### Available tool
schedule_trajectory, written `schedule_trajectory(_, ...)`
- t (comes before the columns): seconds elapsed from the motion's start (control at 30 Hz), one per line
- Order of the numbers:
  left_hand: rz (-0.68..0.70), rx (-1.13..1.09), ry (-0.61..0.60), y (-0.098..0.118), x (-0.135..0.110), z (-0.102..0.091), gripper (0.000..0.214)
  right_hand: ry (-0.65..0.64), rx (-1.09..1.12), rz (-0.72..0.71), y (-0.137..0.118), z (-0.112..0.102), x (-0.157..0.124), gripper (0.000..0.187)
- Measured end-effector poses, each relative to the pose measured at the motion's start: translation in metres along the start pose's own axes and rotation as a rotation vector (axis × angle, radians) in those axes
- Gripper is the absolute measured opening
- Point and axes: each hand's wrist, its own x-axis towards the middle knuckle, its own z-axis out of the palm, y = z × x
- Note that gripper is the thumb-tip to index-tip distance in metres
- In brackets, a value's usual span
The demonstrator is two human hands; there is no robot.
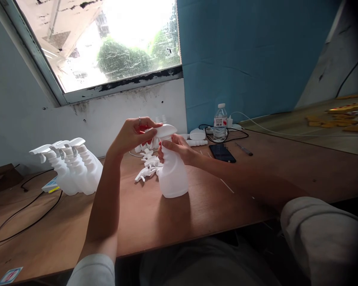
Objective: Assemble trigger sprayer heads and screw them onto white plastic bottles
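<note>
A white plastic spray bottle (173,176) stands upright on the brown wooden table (155,222). My right hand (176,149) is wrapped round its neck. My left hand (134,133), with a ring on one finger, pinches the white trigger sprayer head (165,130) sitting on top of the bottle. Just behind the bottle lies a small heap of loose white trigger heads (146,169).
Several finished white spray bottles (74,167) stand at the left. A black cable (24,222) loops across the left of the table. A water bottle (220,123), a dark phone (222,153), a screwdriver (244,149) and white chargers (198,135) lie at the back right, below the blue wall.
</note>
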Motion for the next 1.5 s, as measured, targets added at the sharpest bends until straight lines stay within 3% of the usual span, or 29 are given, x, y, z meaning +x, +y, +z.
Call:
schedule_trajectory(0.17,0.005,0.033,-0.034,-0.005,0.002,-0.004,0.025,-0.099,0.046,0.091,-0.002,-0.008,0.005,0.025)
schedule_trajectory(0.3,0.018,0.036,-0.075,-0.009,0.001,-0.020,0.039,-0.243,0.138,0.250,-0.004,-0.018,0.009,0.031)
schedule_trajectory(0.4,0.042,0.056,0.078,-0.008,-0.005,-0.038,0.039,-0.274,0.133,0.320,-0.007,-0.017,0.010,0.030)
schedule_trajectory(0.5,0.047,0.134,0.230,-0.003,-0.016,-0.058,0.030,-0.211,0.067,0.305,-0.011,-0.010,0.009,0.018)
schedule_trajectory(0.67,0.014,0.266,0.313,0.008,-0.033,-0.074,0.028,-0.223,0.057,0.302,-0.014,-0.002,0.008,0.023)
schedule_trajectory(0.8,0.018,0.301,0.218,0.016,-0.031,-0.061,0.032,-0.191,0.037,0.231,-0.010,-0.001,0.006,0.019)
schedule_trajectory(0.97,0.071,0.374,-0.056,0.025,-0.015,-0.019,0.040,-0.260,0.028,0.259,-0.010,0.002,0.003,0.041)
schedule_trajectory(1.03,0.087,0.445,-0.137,0.027,-0.010,-0.006,0.041,-0.252,-0.077,0.258,-0.013,0.003,0.002,0.043)
schedule_trajectory(1.13,0.105,0.536,-0.124,0.028,-0.010,-0.005,0.039,-0.201,-0.393,0.258,-0.022,0.002,-0.002,0.050)
schedule_trajectory(1.27,0.013,0.660,-0.028,0.032,-0.025,-0.035,0.038,-0.122,-0.807,0.318,-0.035,-0.002,-0.025,0.075)
schedule_trajectory(1.33,-0.089,0.721,0.032,0.036,-0.037,-0.053,0.037,-0.114,-0.946,0.393,-0.046,-0.001,-0.048,0.069)
schedule_trajectory(1.43,-0.278,0.778,0.148,0.044,-0.050,-0.073,0.038,-0.311,-0.986,0.578,-0.065,0.009,-0.092,0.042)
schedule_trajectory(1.5,-0.418,0.795,0.244,0.045,-0.055,-0.081,0.038,-0.479,-0.814,0.755,-0.072,0.018,-0.124,0.039)
